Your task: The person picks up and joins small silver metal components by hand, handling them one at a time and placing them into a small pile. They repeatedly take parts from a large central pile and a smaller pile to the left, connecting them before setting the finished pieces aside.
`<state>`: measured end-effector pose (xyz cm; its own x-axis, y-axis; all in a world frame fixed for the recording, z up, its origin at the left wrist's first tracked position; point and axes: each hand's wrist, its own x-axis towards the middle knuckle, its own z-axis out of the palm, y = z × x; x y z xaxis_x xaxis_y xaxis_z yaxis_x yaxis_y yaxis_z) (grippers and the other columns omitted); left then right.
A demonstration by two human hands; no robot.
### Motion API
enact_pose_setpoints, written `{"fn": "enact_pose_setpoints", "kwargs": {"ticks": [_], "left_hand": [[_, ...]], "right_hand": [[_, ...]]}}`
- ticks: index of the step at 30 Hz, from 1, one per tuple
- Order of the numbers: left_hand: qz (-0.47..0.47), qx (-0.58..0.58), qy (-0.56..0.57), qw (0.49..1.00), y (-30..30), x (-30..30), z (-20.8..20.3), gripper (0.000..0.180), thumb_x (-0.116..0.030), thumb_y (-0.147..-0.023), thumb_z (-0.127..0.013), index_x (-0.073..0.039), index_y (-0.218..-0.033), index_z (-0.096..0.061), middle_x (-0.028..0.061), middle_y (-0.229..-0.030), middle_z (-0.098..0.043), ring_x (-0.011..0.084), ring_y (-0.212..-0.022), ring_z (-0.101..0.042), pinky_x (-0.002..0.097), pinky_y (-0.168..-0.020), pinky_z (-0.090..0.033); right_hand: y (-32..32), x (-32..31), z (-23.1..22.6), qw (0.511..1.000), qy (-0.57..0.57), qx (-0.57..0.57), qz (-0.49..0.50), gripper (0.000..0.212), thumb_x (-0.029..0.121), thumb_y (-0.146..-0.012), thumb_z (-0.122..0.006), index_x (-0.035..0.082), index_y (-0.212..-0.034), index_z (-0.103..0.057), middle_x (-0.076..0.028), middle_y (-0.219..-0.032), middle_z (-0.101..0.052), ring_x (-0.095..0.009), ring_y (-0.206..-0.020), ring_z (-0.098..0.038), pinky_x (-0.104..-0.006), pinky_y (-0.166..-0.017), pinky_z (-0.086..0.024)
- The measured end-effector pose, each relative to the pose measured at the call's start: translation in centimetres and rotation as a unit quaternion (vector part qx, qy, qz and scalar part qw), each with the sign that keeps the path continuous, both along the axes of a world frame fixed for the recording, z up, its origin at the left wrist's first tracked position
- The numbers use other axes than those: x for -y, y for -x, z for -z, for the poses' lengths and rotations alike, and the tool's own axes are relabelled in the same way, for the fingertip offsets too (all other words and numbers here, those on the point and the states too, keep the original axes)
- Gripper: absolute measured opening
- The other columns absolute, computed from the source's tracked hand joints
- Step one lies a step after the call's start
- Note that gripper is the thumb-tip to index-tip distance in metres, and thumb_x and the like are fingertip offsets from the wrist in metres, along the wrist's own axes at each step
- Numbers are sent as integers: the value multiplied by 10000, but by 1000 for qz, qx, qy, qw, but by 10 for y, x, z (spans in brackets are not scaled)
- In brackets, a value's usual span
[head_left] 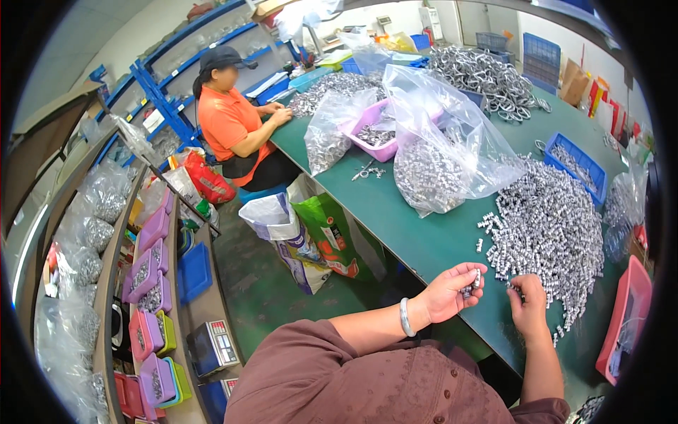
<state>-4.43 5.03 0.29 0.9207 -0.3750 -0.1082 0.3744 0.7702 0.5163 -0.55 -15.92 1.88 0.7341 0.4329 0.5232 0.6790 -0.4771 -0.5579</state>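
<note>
My left hand (446,295), with a bracelet at its wrist, is closed around several small silver metal parts (472,284), palm turned up above the table's near edge. To its right, my right hand (529,302) is closed in a pinch at the near side of a large heap of the same small metal parts (547,222). Whatever lies between those fingertips is too small to make out. One loose pair of parts (479,244) lies on the green table (395,233) just beyond my left hand.
Beyond the heap stand a clear plastic bag of parts (431,173), a pink basin (385,150) and a blue tray (593,177). Metal rings (487,78) are piled farther back. A co-worker in orange (229,116) sits far left. Sacks (282,237) stand beside the table; a pink tub (628,311) is right.
</note>
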Motion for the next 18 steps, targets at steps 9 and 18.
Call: {"fn": "enact_pose_setpoints", "kwargs": {"ticks": [9, 18], "left_hand": [[4, -4, 3, 1000, 2, 3, 0, 215, -157, -903, -476, -53, -1086, -516, 14, -857, -550, 103, -738, -546, 234, -659, -476], [-11, -33, 1, 999, 0, 8, 8, 161, -147, -887, -510, -66, -1025, -526, 25, -868, -556, 113, -758, -549, 226, -653, -471]], "right_hand": [[0, -1, -1, 1000, -15, -22, -5, 195, -90, -662, -597, 10, -809, -516, -109, -751, -532, -252, -644, -530, -308, -554, -420], [-1, -5, -1, 999, -28, -8, -24, 197, -97, -681, -576, 7, -834, -509, -101, -754, -521, -204, -608, -513, -274, -541, -406]]}}
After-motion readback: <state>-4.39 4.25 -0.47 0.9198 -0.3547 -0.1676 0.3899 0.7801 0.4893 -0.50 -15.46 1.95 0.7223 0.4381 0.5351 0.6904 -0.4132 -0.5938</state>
